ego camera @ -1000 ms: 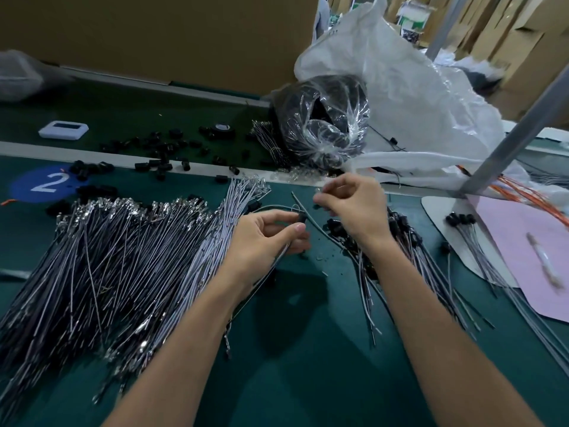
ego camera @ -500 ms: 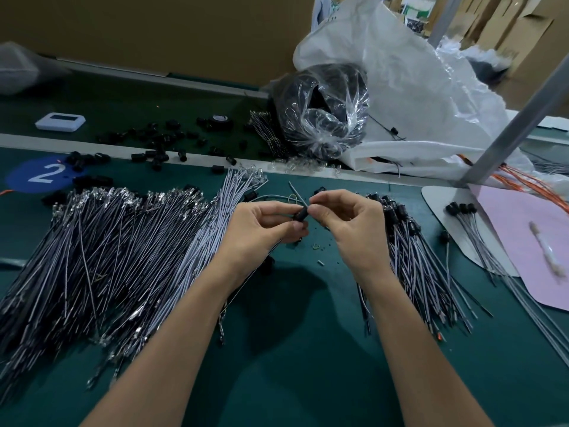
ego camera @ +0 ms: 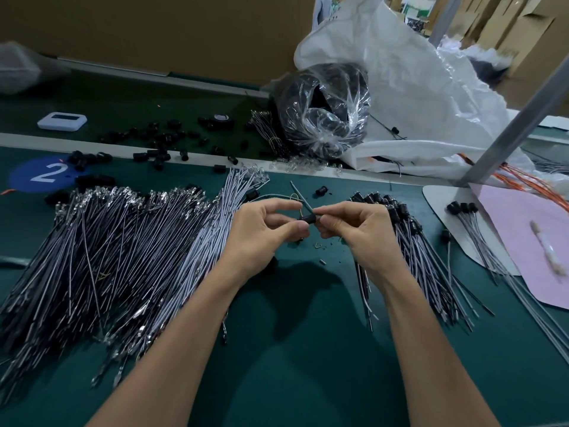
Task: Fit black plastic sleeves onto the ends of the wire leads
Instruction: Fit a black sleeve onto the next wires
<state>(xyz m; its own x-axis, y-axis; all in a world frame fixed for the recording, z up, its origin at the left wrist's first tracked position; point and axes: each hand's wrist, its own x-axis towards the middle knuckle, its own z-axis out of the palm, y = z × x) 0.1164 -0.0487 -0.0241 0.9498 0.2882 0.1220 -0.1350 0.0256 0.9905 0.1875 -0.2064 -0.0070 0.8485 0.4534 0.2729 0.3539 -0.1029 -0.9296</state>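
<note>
Pinching a small black plastic sleeve [ego camera: 308,219] at frame centre: left hand [ego camera: 261,235] and right hand [ego camera: 363,232], fingers curled, one at each end. Sleeve's long axis lies near horizontal. Thin grey wire lead [ego camera: 298,195] slants from it toward upper left.

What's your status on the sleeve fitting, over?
Left hand pinching wire lead. Right hand pinching black sleeve, sleeve on the lead between the hands. Nothing in the way.

Two bare forearms reach in from 7 and 5 o'clock, ending in a bare left hand [ego camera: 261,234] and right hand [ego camera: 361,234]; the fingernails are trimmed short.
</note>
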